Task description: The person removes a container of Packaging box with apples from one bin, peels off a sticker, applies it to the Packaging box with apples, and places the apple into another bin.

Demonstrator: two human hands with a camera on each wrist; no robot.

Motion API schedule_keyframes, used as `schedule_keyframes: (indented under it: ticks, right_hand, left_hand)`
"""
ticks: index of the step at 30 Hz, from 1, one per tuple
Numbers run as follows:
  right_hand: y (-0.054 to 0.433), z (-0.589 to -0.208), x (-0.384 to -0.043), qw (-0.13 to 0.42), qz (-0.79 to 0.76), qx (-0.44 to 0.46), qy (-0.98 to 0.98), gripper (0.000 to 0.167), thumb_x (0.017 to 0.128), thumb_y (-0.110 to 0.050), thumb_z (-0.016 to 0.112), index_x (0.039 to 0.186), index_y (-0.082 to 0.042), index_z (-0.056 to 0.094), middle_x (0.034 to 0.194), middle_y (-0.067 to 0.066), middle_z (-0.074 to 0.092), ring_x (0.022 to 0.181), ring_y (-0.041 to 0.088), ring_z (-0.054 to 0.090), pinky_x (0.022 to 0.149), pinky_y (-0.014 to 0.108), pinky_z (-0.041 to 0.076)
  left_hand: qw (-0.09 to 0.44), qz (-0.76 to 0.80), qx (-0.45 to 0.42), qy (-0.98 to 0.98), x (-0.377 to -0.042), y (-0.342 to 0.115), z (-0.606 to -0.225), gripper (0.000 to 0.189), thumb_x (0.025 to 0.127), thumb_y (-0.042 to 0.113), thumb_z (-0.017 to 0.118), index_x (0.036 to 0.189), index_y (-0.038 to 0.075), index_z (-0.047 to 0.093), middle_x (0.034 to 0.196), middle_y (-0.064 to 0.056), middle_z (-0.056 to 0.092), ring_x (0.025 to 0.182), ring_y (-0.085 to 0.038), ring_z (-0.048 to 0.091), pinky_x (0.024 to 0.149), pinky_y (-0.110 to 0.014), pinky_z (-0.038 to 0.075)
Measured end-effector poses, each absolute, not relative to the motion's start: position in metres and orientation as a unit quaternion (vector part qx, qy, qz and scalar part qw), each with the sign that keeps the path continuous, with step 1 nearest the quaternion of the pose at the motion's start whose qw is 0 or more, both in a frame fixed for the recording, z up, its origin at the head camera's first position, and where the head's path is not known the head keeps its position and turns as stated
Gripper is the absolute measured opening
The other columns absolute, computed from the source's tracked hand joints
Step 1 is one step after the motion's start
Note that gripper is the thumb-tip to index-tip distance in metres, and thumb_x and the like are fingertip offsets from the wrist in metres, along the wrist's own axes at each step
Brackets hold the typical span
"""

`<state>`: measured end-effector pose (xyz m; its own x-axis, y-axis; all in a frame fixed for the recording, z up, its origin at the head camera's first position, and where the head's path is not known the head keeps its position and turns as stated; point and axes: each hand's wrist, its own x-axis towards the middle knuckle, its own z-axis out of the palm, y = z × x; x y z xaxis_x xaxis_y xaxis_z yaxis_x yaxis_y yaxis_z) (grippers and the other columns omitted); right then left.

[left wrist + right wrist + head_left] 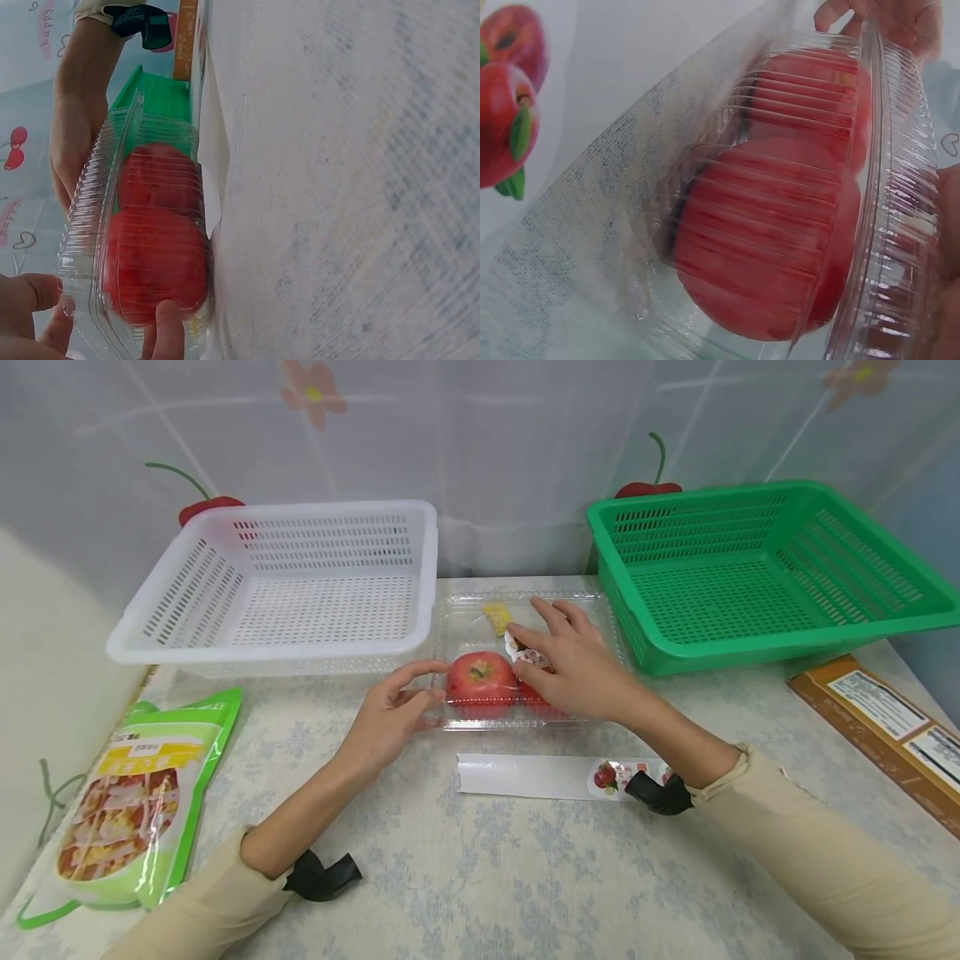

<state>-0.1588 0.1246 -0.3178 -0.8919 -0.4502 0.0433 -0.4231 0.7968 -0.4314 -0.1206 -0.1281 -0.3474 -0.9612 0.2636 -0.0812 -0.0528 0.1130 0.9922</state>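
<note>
A lidded clear plastic container lies on the table with two red apples in its near half. The left apple shows whole through the lid; the right hand partly covers the other apple. My left hand holds the container's left edge, with thumb and fingers about the near corner. From above, my right hand rests on the lid, fingers spread, touching a white sticker with a fruit print. A small yellow piece shows near the container's far side. Ribbed container walls cross both apples in the wrist views.
A white basket stands at the back left, a green basket at the back right. Before the container lies a sticker backing strip. A green food pouch lies left; a brown box lies right.
</note>
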Motion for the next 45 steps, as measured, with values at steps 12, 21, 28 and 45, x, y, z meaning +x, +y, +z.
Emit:
schedule_keyframes:
  ticks: [12, 21, 28, 45]
  right_hand:
    - [0.134, -0.317, -0.163, 0.051, -0.341, -0.21, 0.915, 0.051, 0.096, -0.019, 0.061, 0.146, -0.011, 0.05, 0.159, 0.013, 0.025, 0.146, 0.034, 0.011, 0.111, 0.067, 0.019]
    - [0.128, -0.312, -0.163, 0.089, -0.305, -0.214, 0.924, 0.065, 0.093, -0.023, 0.067, 0.152, -0.019, 0.04, 0.163, 0.016, 0.007, 0.146, 0.038, -0.001, 0.108, 0.074, 0.01]
    - [0.135, -0.309, -0.164, 0.121, -0.337, -0.245, 0.901, 0.063, 0.095, -0.011, 0.06, 0.153, -0.018, 0.038, 0.163, 0.015, 0.001, 0.146, 0.035, -0.009, 0.108, 0.074, 0.01]
    - [0.141, -0.313, -0.164, 0.118, -0.329, -0.26, 0.9, 0.045, 0.099, -0.008, 0.052, 0.144, -0.007, 0.051, 0.163, 0.015, 0.008, 0.148, 0.032, -0.007, 0.114, 0.066, 0.011]
  left_hand:
    - [0.117, 0.663, 0.073, 0.736, -0.121, -0.128, -0.349, 0.037, 0.097, 0.005, 0.051, 0.133, 0.005, 0.057, 0.113, -0.015, 0.059, 0.108, -0.035, 0.057, 0.085, -0.038, 0.057]
    - [0.112, 0.659, 0.074, 0.74, -0.121, -0.128, -0.349, 0.036, 0.097, 0.005, 0.052, 0.132, 0.005, 0.058, 0.115, -0.016, 0.059, 0.106, -0.032, 0.059, 0.084, -0.038, 0.058]
    - [0.113, 0.662, 0.076, 0.737, -0.121, -0.128, -0.349, 0.036, 0.097, 0.005, 0.052, 0.133, 0.005, 0.058, 0.119, -0.018, 0.058, 0.109, -0.037, 0.057, 0.085, -0.037, 0.057]
    - [0.112, 0.659, 0.07, 0.74, -0.121, -0.127, -0.35, 0.036, 0.097, 0.006, 0.051, 0.132, 0.006, 0.058, 0.122, -0.016, 0.057, 0.11, -0.035, 0.057, 0.086, -0.037, 0.057]
